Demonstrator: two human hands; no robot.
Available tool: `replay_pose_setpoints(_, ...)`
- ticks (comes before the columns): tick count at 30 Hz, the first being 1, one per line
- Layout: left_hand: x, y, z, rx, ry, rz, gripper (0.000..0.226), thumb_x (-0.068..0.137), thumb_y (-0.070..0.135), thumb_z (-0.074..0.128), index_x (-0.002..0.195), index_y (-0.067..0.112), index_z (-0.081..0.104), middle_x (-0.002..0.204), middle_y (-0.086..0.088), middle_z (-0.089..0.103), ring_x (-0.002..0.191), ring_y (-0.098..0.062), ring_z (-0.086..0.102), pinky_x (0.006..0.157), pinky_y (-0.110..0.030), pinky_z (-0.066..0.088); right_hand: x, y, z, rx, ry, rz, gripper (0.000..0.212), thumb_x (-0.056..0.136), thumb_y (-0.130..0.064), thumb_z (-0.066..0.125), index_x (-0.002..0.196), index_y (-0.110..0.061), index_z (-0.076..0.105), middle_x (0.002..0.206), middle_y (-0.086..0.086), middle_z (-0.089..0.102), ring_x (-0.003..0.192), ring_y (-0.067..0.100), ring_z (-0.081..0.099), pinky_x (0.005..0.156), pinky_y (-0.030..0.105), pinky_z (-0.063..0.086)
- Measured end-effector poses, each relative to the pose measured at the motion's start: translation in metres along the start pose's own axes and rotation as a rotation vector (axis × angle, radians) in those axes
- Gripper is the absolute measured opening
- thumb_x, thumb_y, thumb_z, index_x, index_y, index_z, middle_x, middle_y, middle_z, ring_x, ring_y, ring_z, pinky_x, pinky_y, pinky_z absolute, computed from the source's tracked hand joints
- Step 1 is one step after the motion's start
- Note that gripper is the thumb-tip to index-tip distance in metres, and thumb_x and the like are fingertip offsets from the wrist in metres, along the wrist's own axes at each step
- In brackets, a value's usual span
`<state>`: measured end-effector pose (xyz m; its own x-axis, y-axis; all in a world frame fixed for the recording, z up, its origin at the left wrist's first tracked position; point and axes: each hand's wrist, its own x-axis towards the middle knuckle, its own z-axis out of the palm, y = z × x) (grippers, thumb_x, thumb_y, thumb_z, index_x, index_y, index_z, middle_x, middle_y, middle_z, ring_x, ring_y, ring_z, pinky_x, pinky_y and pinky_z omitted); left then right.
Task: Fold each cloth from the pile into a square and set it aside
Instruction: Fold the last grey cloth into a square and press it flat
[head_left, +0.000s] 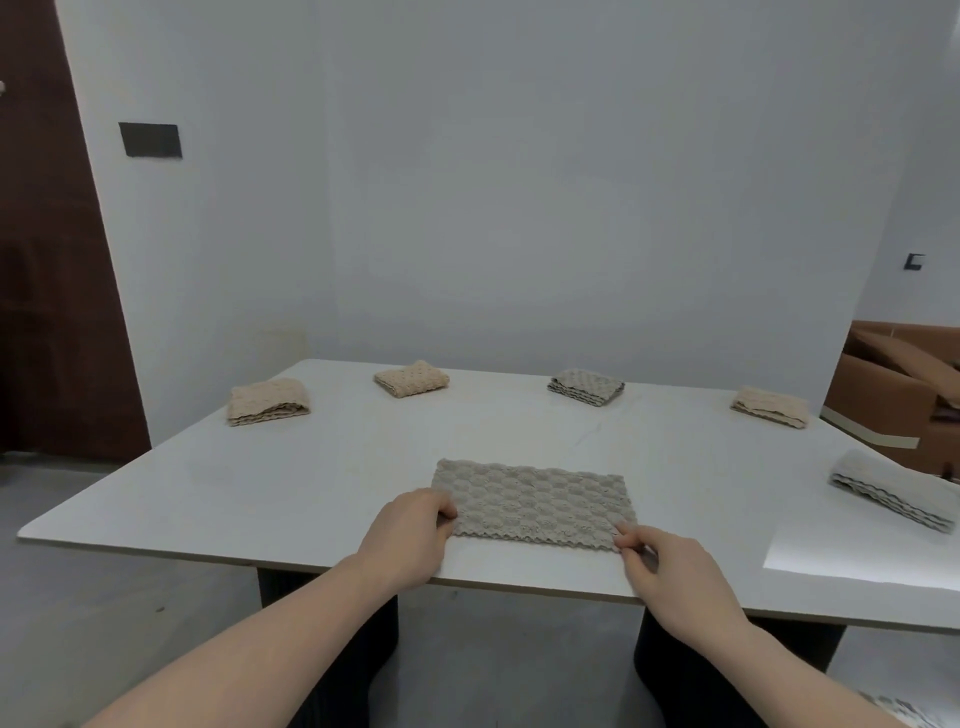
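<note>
Grey cloth pinched by left hand, right hand

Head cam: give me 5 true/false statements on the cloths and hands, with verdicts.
1. Both hands hold the grey cloth at its near edge. True: left hand at the left corner, right hand at the right.
2. That cloth is already a square. False: it is a wide rectangle lying flat.
3. Five folded cloths lie around the table. True.
4. All the folded cloths are beige. False: the far-centre one is grey.
5. The left hand is off the table. False: it rests at the cloth's corner.
</note>
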<state>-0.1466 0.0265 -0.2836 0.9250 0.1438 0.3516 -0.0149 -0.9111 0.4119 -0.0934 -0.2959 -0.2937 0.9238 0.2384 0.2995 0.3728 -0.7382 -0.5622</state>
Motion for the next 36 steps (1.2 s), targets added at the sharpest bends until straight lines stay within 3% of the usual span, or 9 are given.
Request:
replay_pose_setpoints(2, -0.004, 0.0, -0.001, 0.036, -0.012, 0.025, 0.019, 0.1, 0.024, 0.057, 0.114, 0.023, 0.07, 0.115, 0.01, 0.067, 0.107, -0.014, 0.061, 0.095, -0.03, 0.048, 0.001, 0.001, 0.001, 0.014, 0.004, 0.017, 0.017, 0.094, -0.022, 0.061, 0.099, -0.034, 0.071, 0.119, -0.032, 0.064, 0.106, -0.01, 0.064, 0.092, 0.017, 0.047)
replay_pose_setpoints(5, -0.013, 0.001, -0.005, 0.103, -0.018, 0.092, 0.02, 0.101, 0.028, 0.053, 0.115, 0.025, 0.068, 0.116, 0.011, 0.066, 0.107, -0.014, 0.058, 0.093, -0.029, 0.047, -0.004, -0.004, 0.0, -0.02, 0.006, 0.028, 0.016, 0.089, -0.022, 0.062, 0.099, -0.031, 0.071, 0.115, -0.022, 0.07, 0.104, 0.002, 0.067, 0.091, 0.024, 0.051)
replay_pose_setpoints(10, -0.029, 0.002, -0.021, 0.175, -0.079, 0.164, 0.025, 0.099, 0.041, 0.049, 0.111, 0.028, 0.066, 0.111, 0.016, 0.063, 0.103, -0.011, 0.051, 0.088, -0.026, 0.046, -0.018, -0.012, -0.01, -0.108, 0.008, -0.021, 0.004, 0.083, -0.031, 0.063, 0.082, -0.032, 0.067, 0.088, -0.022, 0.07, 0.088, 0.001, 0.065, 0.079, 0.027, 0.053)
replay_pose_setpoints(14, -0.022, 0.02, -0.036, 0.184, -0.013, 0.162, 0.026, 0.096, 0.046, 0.05, 0.096, 0.031, 0.071, 0.104, 0.019, 0.063, 0.105, -0.01, 0.042, 0.091, -0.03, 0.046, -0.008, -0.021, -0.021, -0.143, 0.045, -0.044, 0.014, 0.084, -0.038, 0.059, 0.071, -0.034, 0.063, 0.078, -0.021, 0.066, 0.078, 0.001, 0.061, 0.073, 0.03, 0.053)
replay_pose_setpoints(17, -0.008, 0.043, -0.031, 0.07, 0.072, 0.189, 0.024, 0.096, 0.042, 0.05, 0.106, 0.034, 0.071, 0.116, 0.018, 0.059, 0.112, -0.008, 0.041, 0.101, -0.033, 0.042, 0.011, -0.033, -0.016, -0.073, 0.114, -0.086, 0.007, 0.087, -0.032, 0.06, 0.084, -0.036, 0.066, 0.095, -0.022, 0.065, 0.093, 0.001, 0.058, 0.084, 0.029, 0.048)
replay_pose_setpoints(20, 0.012, 0.063, -0.013, 0.086, -0.061, 0.211, 0.038, 0.097, 0.041, 0.047, 0.131, 0.034, 0.062, 0.144, 0.013, 0.049, 0.135, -0.013, 0.035, 0.115, -0.039, 0.032, 0.036, -0.046, -0.003, -0.086, 0.077, -0.127, 0.025, 0.091, -0.027, 0.058, 0.115, -0.031, 0.066, 0.125, -0.013, 0.061, 0.122, 0.012, 0.052, 0.099, 0.029, 0.041)
replay_pose_setpoints(24, 0.033, 0.069, 0.02, 0.174, -0.273, 0.107, 0.057, 0.104, 0.048, 0.036, 0.158, 0.033, 0.03, 0.17, 0.004, 0.016, 0.156, -0.025, 0.006, 0.127, -0.044, 0.009, 0.06, -0.054, 0.021, -0.243, -0.16, -0.071, 0.055, 0.103, -0.035, 0.043, 0.156, -0.023, 0.034, 0.166, 0.001, 0.023, 0.155, 0.024, 0.015, 0.126, 0.036, 0.014)
replay_pose_setpoints(28, 0.038, 0.062, 0.039, 0.214, -0.391, -0.008, 0.064, 0.104, 0.057, 0.019, 0.164, 0.036, 0.006, 0.172, 0.004, 0.0, 0.158, -0.026, -0.007, 0.127, -0.05, -0.005, 0.06, -0.043, 0.042, -0.336, -0.283, 0.02, 0.061, 0.106, -0.05, 0.023, 0.162, -0.029, 0.011, 0.171, -0.003, 0.005, 0.157, 0.023, 0.0, 0.126, 0.05, 0.003)
replay_pose_setpoints(36, 0.063, 0.051, 0.05, 0.226, -0.406, -0.011, 0.071, 0.1, 0.067, 0.016, 0.163, 0.039, 0.003, 0.172, 0.008, -0.002, 0.158, -0.022, -0.008, 0.126, -0.05, -0.007, 0.081, -0.026, 0.046, -0.357, -0.287, 0.031, 0.068, 0.103, -0.059, 0.019, 0.163, -0.03, 0.004, 0.171, -0.007, -0.001, 0.157, 0.019, -0.006, 0.126, 0.051, -0.003)
